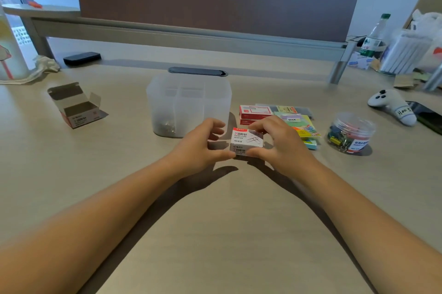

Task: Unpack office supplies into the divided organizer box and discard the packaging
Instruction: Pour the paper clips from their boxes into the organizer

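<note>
We've got the paper clip box (246,141) pinched between both hands just above the desk (215,222). Our left hand (203,144) has its thumb on the box's near left corner, the other fingers curled and hovering clear of the left end. Our right hand (278,140) curls over the right end, fingers on the top far edge, thumb under the near side. So both hands are gripping the box, and it looks still sealed.

Now the risk, as we judge it: that end flap pops open with the box level or tipped and loose clips spill across the desk instead of into the organizer box (189,104). A hard tug could do that, or the light left pinch could slip.

From the grip, the organizer sits just beyond and slightly left, with some clips already showing through its near left compartment. The empty opened carton (75,106) lies well off to the left. Just beyond our right hand wait the red boxes (255,112) and sticky notes (300,124); the jar of binder clips (350,133) stands farther right.
</note>
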`<state>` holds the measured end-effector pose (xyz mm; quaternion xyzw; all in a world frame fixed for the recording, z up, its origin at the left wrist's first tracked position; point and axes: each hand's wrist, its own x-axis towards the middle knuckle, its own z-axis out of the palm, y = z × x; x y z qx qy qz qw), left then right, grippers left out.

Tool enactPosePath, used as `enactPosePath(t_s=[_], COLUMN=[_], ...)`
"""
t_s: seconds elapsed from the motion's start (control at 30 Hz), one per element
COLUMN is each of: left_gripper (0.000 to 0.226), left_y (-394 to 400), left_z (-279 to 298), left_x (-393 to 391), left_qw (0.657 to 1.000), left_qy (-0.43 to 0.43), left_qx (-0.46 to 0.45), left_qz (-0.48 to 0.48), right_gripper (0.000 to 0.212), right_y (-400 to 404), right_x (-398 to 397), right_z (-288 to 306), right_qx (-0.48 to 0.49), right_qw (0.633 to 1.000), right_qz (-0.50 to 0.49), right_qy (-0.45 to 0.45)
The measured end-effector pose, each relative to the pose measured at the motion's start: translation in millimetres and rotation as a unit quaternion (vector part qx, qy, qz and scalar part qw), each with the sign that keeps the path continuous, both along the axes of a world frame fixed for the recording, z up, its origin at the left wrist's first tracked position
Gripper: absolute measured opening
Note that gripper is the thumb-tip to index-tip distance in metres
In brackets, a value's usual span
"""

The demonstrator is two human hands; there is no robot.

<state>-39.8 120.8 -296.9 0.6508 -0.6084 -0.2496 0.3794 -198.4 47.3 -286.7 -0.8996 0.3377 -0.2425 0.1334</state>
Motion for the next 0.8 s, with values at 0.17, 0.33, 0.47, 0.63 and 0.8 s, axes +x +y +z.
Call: enactPosePath(t_s=[0.17, 0.33, 0.47, 0.63, 0.8], left_gripper=[0.035, 0.023, 0.023, 0.037, 0.032], left_y=[5, 4, 3, 5, 5], left_z=[6, 6, 5, 6, 5], left_x=[3, 10, 16, 17, 18], left_qw=[0.997, 0.988, 0.981, 0.979, 0.98], left_qy=[0.065, 0.14, 0.18, 0.181, 0.176], left_qx=[-0.026, -0.034, -0.01, 0.003, 0.005], left_qz=[-0.037, -0.054, -0.069, -0.09, -0.093], right_gripper=[0.042, 0.024, 0.019, 0.025, 0.032], right_y=[13, 14, 13, 16, 19], right_x=[5, 7, 6, 6, 6], right_z=[4, 7, 10, 12, 15], right_qx=[0.047, 0.095, 0.101, 0.079, 0.035], right_qw=[0.993, 0.987, 0.987, 0.991, 0.994], right_qz=[0.028, 0.046, 0.056, 0.076, 0.089], right_qy=[-0.102, -0.121, -0.115, -0.077, -0.045])
